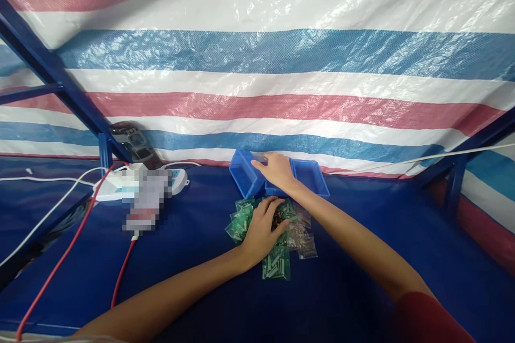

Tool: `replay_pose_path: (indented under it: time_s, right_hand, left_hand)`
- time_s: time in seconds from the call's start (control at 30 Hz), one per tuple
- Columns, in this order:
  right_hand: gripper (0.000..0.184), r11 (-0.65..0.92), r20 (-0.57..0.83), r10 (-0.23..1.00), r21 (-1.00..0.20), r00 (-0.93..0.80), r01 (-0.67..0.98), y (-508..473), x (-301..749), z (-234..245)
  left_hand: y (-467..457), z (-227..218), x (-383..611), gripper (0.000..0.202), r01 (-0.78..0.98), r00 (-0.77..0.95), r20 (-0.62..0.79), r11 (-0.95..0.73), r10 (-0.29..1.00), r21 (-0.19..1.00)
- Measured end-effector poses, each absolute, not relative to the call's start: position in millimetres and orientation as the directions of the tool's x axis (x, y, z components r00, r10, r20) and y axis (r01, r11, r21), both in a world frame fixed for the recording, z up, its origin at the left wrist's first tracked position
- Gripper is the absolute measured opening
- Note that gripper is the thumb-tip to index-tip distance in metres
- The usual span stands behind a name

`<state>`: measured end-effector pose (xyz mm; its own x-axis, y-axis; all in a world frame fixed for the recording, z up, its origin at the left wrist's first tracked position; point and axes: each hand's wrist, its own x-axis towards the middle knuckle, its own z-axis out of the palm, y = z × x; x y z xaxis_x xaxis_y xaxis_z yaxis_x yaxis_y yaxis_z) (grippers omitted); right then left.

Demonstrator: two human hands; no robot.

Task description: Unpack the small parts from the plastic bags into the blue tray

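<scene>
My left hand (261,233) lies palm down on a pile of small plastic bags, its fingers spread. Green bags (240,221) stick out to its left, and another green bag (277,265) holding pale slim pieces lies below it. Clear bags (303,236) with small brownish contents are on the right of the pile. Small dark brown pieces (277,220) show beside my left fingers. Behind the pile, my right hand (277,170) grips the tilted left blue bin (243,171) at its right side. A middle blue bin (273,191) is mostly hidden under that hand; a right blue bin (311,178) sits beside it.
A white power strip (108,187) and a blurred phone-like object (147,201) with a red cable (123,273) are on the left of the blue table (193,225). A dark device (137,144) leans behind them. Striped sheeting (257,53) hangs behind, between blue metal bars (72,83).
</scene>
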<state>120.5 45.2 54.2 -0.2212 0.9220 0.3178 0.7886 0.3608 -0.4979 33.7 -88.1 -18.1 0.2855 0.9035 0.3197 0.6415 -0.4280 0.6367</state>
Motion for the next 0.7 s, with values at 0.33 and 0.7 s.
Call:
replay_pose_path:
  time_s: [0.33,0.7]
  right_hand:
    - [0.022,0.475,0.392,0.868,-0.482,-0.304,0.736,8,197,41]
    - [0.025,0.482,0.362,0.865,-0.408,-0.348,0.775,-10,224,23]
  left_hand:
    - [-50,3,-1,0.048,0.661,-0.178,0.537,-0.304,0.824,0.685]
    - [-1,23,-55,0.026,0.883,0.453,0.357,-0.467,0.817,-0.052]
